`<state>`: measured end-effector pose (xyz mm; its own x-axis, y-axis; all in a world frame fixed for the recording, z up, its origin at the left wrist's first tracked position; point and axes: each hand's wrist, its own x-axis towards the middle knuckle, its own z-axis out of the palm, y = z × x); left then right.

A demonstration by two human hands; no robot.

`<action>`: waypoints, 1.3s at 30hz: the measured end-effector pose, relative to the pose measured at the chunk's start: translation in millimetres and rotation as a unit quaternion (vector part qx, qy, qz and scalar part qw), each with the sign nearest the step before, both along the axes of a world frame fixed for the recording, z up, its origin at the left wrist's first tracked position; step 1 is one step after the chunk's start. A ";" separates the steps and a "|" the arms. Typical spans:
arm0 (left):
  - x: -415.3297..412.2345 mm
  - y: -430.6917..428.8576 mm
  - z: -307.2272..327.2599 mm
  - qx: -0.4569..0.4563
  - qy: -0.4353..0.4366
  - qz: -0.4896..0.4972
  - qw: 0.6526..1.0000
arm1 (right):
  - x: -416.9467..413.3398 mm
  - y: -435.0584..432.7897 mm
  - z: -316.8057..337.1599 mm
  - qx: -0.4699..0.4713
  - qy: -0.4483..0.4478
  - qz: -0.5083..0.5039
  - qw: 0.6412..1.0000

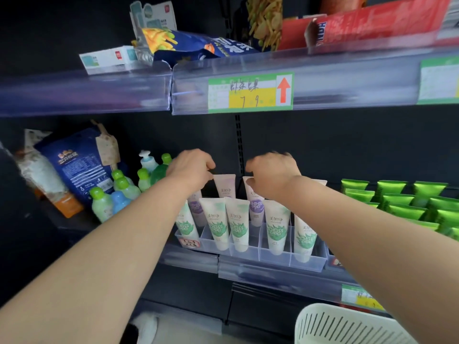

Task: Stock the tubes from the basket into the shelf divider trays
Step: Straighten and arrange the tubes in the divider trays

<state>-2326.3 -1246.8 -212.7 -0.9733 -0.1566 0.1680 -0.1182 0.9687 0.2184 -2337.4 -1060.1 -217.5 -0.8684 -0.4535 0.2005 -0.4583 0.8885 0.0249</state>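
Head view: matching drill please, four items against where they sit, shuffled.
Items
1. price tag with red arrow
2. white basket
3. bright green tubes
4. green-capped bottles

Places
A. bottom right, below the shelves
B. left of the divider tray
C. right of the divider tray
D. front edge of the upper shelf

Pairs: 1-D, 2-A, 3-C, 4-B

**Middle shelf, around the divider tray**

On the shelf (188, 256) a clear divider tray (308, 259) sits at the front edge, white tubes (277, 227) upright in its compartments. Left of the tray stand green-capped bottles (100, 203) and a blue pouch (79, 167); right of it, rows of green tubes (397, 202).
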 end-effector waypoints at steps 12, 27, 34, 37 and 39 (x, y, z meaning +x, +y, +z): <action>5.7 -29.3 -9.8 -0.054 -0.035 0.078 0.995 | 18.3 -34.1 -4.0 -0.030 0.026 0.099 0.994; -5.9 -18.2 -10.9 -0.025 0.038 0.047 0.998 | 19.2 -23.4 2.5 -0.078 0.013 0.102 0.992; 28.7 19.8 9.2 0.034 0.047 -0.050 0.997 | 41.3 23.7 12.5 -0.079 0.021 0.054 0.995; 42.1 45.8 6.6 0.050 0.050 -0.097 0.993 | 49.9 52.0 13.0 -0.067 0.022 0.021 0.997; 48.5 64.0 3.3 0.046 0.037 -0.126 0.990 | 55.4 66.9 10.2 -0.049 0.014 -0.004 0.999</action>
